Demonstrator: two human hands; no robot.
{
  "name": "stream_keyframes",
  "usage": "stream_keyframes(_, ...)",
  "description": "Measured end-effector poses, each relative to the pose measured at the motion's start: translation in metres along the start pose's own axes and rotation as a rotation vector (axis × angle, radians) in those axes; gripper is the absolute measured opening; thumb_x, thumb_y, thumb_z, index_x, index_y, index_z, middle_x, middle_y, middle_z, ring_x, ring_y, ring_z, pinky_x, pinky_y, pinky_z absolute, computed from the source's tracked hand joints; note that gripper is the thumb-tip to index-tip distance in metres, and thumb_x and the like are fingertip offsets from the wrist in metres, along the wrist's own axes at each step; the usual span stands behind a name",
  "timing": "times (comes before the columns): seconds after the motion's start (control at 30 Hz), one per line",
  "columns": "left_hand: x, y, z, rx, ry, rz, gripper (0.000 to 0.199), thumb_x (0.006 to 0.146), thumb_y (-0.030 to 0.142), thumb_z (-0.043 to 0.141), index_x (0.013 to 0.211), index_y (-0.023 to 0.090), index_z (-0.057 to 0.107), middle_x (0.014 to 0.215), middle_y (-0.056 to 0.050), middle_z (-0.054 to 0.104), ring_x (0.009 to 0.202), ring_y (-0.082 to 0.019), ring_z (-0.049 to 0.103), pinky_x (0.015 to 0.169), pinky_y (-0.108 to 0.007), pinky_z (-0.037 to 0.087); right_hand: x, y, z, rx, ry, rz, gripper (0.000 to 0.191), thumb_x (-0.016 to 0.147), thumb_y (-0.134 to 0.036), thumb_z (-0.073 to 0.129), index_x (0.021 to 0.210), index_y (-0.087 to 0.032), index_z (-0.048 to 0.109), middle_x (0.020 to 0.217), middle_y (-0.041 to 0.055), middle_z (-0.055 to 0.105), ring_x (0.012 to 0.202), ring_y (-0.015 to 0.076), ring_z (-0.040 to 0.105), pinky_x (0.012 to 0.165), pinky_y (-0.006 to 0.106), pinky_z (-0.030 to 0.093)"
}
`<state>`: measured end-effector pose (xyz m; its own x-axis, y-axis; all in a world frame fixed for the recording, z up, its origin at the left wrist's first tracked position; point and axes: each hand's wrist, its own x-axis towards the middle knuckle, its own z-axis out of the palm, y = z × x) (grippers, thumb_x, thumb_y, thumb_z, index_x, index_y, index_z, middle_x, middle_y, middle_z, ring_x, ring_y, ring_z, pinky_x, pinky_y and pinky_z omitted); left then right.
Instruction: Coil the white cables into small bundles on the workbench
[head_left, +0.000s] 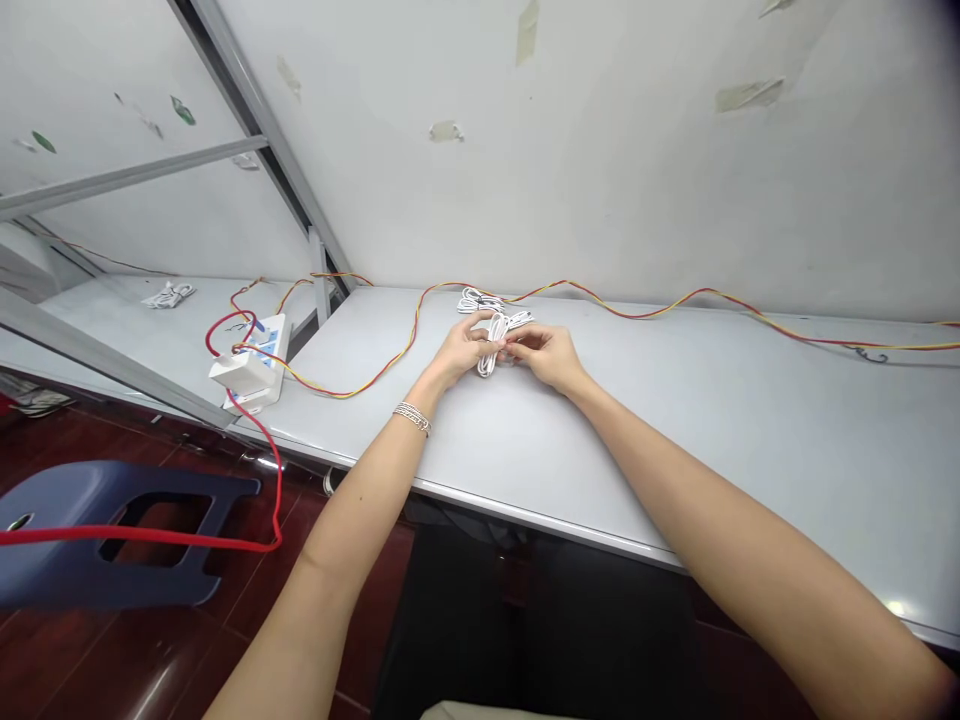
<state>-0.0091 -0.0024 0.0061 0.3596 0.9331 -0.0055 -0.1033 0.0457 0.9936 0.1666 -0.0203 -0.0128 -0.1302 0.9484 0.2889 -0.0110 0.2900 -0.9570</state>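
My left grip [463,348] and right grip [544,357] are both closed, their fingertips meeting on a looped white cable [489,362] and pinching its gathered strands between them. The cable sits near the middle of the counter [675,430]'s length, closer to the wall than to the front edge. Just behind it lies a second white cable bundle [476,300]. A red-and-yellow twin wire [600,305] runs along the back of the counter, then curves left to a white power strip [255,362]. Another small white cable bundle [169,295] lies on a further counter [97,320] to the left.
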Motion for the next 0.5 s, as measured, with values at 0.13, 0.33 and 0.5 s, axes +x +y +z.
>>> stream_keyframes(0.13, 0.0005, -0.0010, 0.0003, 0.008, 0.004, -0.001, 0.065, 0.067, 0.021, 0.085, 0.124, 0.019, 0.055, 0.076, -0.001, 0.069, 0.068, -0.020, 0.071, 0.067, -0.029, 0.052, 0.0013, 0.0025, 0.0012, -0.006, 0.001, -0.004, 0.022, 0.069, -0.036, 0.080, 0.080, -0.019, 0.071, 0.072, 0.0059, 0.073, 0.071, 0.0237, 0.071, 0.067, 0.037, 0.057)
stream_keyframes(0.33, 0.0016, 0.0022, 0.0004, -0.103, -0.050, -0.053, 0.049, 0.072, 0.018, 0.080, 0.118, 0.013, 0.064, 0.083, -0.007, 0.074, 0.076, -0.021, 0.073, 0.078, -0.034, 0.055, 0.0050, 0.0080, 0.0003, -0.069, 0.075, -0.014, 0.024, 0.069, -0.039, 0.079, 0.081, -0.020, 0.071, 0.077, 0.0045, 0.072, 0.065, 0.0194, 0.066, 0.062, 0.035, 0.056)
stream_keyframes(0.5, -0.0027, 0.0087, 0.0022, -0.158, -0.115, -0.076, 0.021, 0.076, 0.015, 0.077, 0.096, 0.009, 0.074, 0.089, -0.012, 0.076, 0.084, -0.023, 0.072, 0.088, -0.038, 0.053, 0.0056, 0.0088, -0.0012, -0.056, 0.075, -0.022, 0.027, 0.070, -0.043, 0.077, 0.083, -0.020, 0.072, 0.084, 0.0058, 0.072, 0.066, 0.0177, 0.063, 0.061, 0.034, 0.055)
